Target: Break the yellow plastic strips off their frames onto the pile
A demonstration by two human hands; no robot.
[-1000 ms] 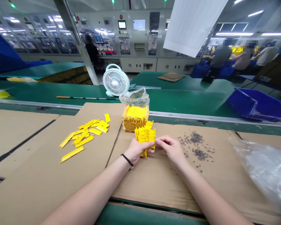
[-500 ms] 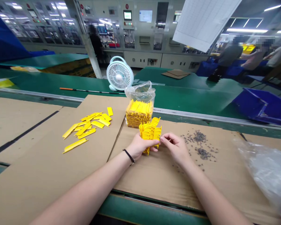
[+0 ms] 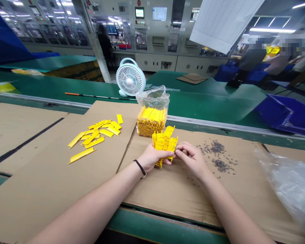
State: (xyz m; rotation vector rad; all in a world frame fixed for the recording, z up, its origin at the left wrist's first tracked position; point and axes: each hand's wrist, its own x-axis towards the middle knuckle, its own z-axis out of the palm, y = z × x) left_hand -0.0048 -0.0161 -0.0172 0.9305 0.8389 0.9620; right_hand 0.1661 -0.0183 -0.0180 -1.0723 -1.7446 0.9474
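Note:
Several yellow plastic strips (image 3: 163, 145) with ribbed edges are bunched in my left hand (image 3: 152, 158), its thumb pressed across them. At their right edge my right hand (image 3: 191, 158) has thumb and forefinger pinched together; whatever is between the tips is too small to make out. To the right of that hand, small dark grey pieces (image 3: 218, 147) lie in two loose heaps on the cardboard. Behind the held bunch stands a clear plastic bag (image 3: 154, 98) packed with more yellow strips. Further yellow strips (image 3: 91, 137) lie scattered to the left.
Cardboard sheets (image 3: 51, 183) cover the green bench. Behind the bag is a light blue fan (image 3: 129, 80), with a thin orange-ended rod (image 3: 91, 96) to its left. A crumpled clear plastic bag (image 3: 292, 186) lies at right, below a blue bin (image 3: 287, 115). Other people stand farther back.
The whole view has shifted slightly. My left hand still holds the yellow strips, and my right hand stays pinched at their right edge.

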